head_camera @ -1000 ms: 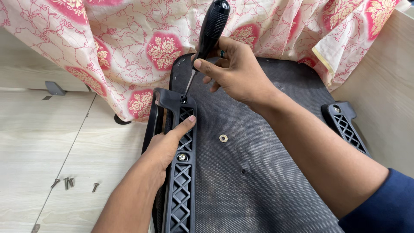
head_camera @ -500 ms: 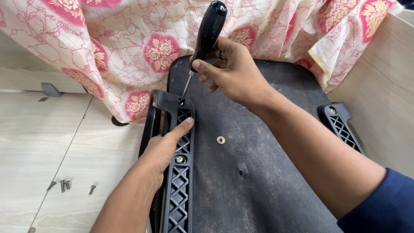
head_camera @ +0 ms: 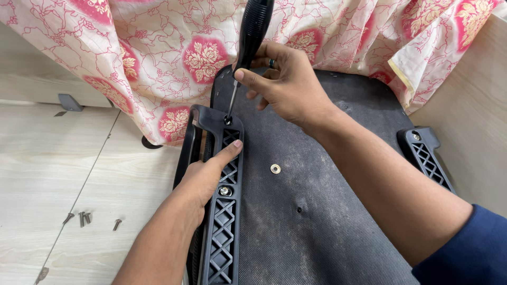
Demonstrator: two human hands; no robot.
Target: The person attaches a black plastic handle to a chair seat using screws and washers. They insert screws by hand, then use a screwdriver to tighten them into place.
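Note:
My right hand [head_camera: 288, 87] grips a screwdriver [head_camera: 252, 31] with a black ribbed handle. Its metal tip stands in a screw hole at the top end of a black latticed plastic armrest bracket [head_camera: 224, 232]. The bracket lies along the left edge of a black upturned chair seat base [head_camera: 311, 211]. My left hand [head_camera: 206, 177] presses flat on the bracket, fingers pointing up along it. A silver bolt head [head_camera: 225, 190] sits in the bracket just beside my left hand.
A second latticed bracket [head_camera: 425, 155] lies at the seat's right edge. A metal insert [head_camera: 275, 169] shows in the seat base. A pink floral cloth [head_camera: 158, 58] hangs over the far side. Several loose screws [head_camera: 84, 217] lie on the pale wooden floor at left.
The view has shifted slightly; the screwdriver stays in the same top screw hole and my left hand keeps pressing on the bracket.

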